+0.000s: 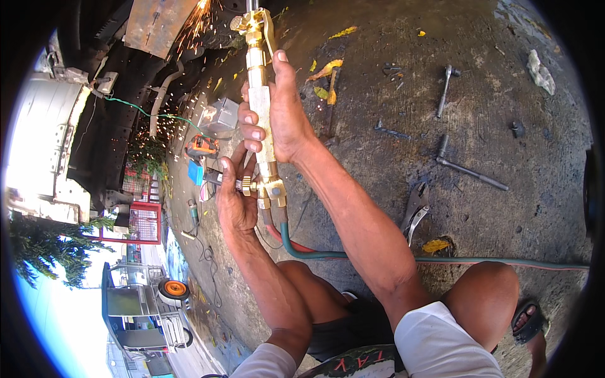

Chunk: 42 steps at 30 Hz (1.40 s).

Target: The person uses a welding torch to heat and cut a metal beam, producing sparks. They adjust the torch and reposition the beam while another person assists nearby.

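Right hand [280, 116] wrapped around the brass torch [259, 101] mid-body, thumb stretched up along the barrel, forearm coming in from lower right. Left hand [236, 195] lower down, palm up, fingers pinched on a valve knob [246, 184] at the torch base. Hands close together, both clamped on the torch, one above the other.

Torch runs near vertical up the middle of the frame, tip out of view at the top edge. Sparks [198, 22] spraying at upper left beside a rusty steel plate [154, 22].

Green hose [441, 258] and red hose [287, 242] leave the base, curving right across rough, oil-stained concrete [504, 126].

On the ground to the right: socket wrench [446, 88], long dark bar [469, 167], pliers [414, 211], yellow leaves [326, 66]. Left of the hands: grey metal box [219, 116], orange-black tool [201, 146], blue box [195, 171].

Person squatting, bare knees, white shorts.
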{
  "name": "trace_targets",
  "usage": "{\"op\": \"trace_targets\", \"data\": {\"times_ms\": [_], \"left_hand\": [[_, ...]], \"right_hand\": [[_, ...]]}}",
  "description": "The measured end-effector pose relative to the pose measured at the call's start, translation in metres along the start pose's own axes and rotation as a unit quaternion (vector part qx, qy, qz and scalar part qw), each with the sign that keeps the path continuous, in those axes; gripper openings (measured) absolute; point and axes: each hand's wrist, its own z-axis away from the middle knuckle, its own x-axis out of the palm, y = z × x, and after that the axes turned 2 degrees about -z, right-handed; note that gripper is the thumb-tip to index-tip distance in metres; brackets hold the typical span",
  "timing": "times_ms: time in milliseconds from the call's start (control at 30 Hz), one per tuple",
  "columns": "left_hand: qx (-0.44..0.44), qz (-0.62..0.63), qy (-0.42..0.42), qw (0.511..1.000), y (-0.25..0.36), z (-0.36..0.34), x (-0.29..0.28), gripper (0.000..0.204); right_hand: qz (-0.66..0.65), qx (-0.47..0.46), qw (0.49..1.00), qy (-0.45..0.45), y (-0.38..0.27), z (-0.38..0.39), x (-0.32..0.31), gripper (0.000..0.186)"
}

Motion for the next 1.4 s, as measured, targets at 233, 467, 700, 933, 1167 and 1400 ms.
{"op": "trace_targets", "data": {"times_ms": [233,467,700,933,1167,1400], "left_hand": [[0.001,0.006,0.000,1.000,-0.001,0.000,0.001,0.079],[-0.001,0.014,0.003,1.000,-0.003,-0.001,-0.001,0.078],[-0.005,0.001,-0.014,1.000,-0.012,-0.008,-0.001,0.075],[-0.039,-0.008,-0.013,0.999,-0.020,-0.007,0.008,0.070],[-0.072,-0.026,-0.032,0.997,-0.028,-0.010,0.009,0.069],[-0.089,-0.026,-0.078,0.993,-0.027,-0.008,0.036,0.068]], "right_hand": [[0.008,-0.006,1.000,0.001,0.001,0.000,-0.001,0.079],[0.007,0.002,1.000,0.001,0.003,0.001,-0.001,0.078],[0.044,0.009,0.996,0.082,-0.012,0.019,0.001,0.076],[0.193,-0.049,0.959,0.202,-0.035,0.057,-0.013,0.077],[0.262,-0.055,0.923,0.275,-0.065,0.089,-0.019,0.079],[0.186,-0.069,0.961,0.190,-0.070,0.094,-0.029,0.077]]}}
